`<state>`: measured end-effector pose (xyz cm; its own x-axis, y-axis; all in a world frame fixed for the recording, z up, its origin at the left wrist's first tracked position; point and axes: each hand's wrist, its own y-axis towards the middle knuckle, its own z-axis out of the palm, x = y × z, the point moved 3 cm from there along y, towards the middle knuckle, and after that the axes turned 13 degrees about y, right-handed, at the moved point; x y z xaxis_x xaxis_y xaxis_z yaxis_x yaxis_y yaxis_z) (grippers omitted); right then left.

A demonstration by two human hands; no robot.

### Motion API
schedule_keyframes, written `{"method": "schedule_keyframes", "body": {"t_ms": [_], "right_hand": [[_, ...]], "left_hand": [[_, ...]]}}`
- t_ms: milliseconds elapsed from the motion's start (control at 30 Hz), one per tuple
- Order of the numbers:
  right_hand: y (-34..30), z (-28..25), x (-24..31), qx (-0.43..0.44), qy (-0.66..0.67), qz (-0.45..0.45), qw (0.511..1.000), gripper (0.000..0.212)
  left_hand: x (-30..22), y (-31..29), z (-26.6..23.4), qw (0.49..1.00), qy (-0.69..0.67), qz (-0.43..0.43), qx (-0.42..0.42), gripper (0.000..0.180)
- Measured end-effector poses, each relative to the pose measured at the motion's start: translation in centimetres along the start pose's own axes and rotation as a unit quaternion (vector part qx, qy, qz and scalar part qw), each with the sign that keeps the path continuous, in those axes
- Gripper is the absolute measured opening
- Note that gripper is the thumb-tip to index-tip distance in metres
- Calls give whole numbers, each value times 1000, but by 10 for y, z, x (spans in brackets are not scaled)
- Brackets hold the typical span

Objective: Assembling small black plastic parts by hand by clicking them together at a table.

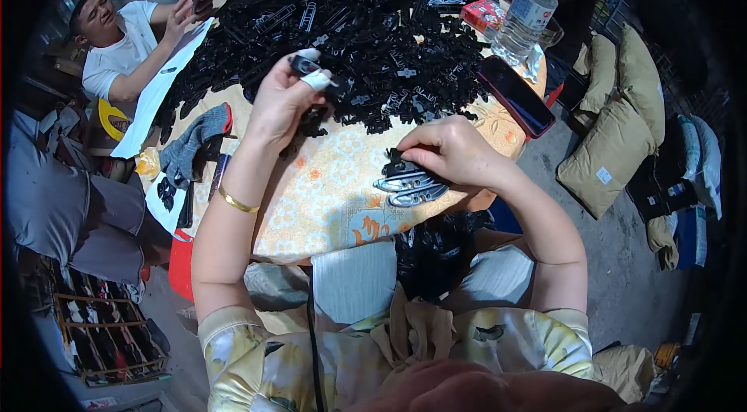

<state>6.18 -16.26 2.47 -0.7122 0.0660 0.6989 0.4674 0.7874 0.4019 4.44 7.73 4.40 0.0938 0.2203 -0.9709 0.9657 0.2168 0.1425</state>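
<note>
My left hand (278, 105) is raised at the near edge of a large heap of black plastic parts (350, 31). White wraps cover its thumb and finger tips, which pinch a small dark plastic part (303, 65). Lower and to the right, my right hand (461, 151) is closed with thumb and index finger on a small black plastic part (397, 160). Just below that hand, several long, pointed silver-and-black pieces (417, 191) lie side by side by the table's near edge. The curled fingers partly hide what my right hand holds.
A patterned tablecloth (311, 213) covers the round table. A phone (515, 95), a water bottle (529, 17) and a red box (482, 14) stand or lie at the right. Grey gloves (194, 143) lie left. One person (128, 46) sits far left; stuffed sacks (611, 143) rest on the floor.
</note>
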Motion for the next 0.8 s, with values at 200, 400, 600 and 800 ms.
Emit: {"method": "schedule_keyframes", "body": {"t_ms": [200, 400, 600, 800], "right_hand": [[2, -9, 16, -197, 132, -6, 971, 13], [8, -13, 29, -240, -9, -194, 951, 12], [6, -6, 24, -240, 39, -117, 963, 12], [18, -9, 11, -267, -116, -154, 944, 11]], "left_hand": [[7, -24, 42, 980, -131, -54, 139, 30], [11, -35, 62, 969, -142, -15, 202, 32], [7, -35, 62, 966, -170, -14, 192, 35], [12, -31, 60, 976, -136, -44, 161, 23]]}}
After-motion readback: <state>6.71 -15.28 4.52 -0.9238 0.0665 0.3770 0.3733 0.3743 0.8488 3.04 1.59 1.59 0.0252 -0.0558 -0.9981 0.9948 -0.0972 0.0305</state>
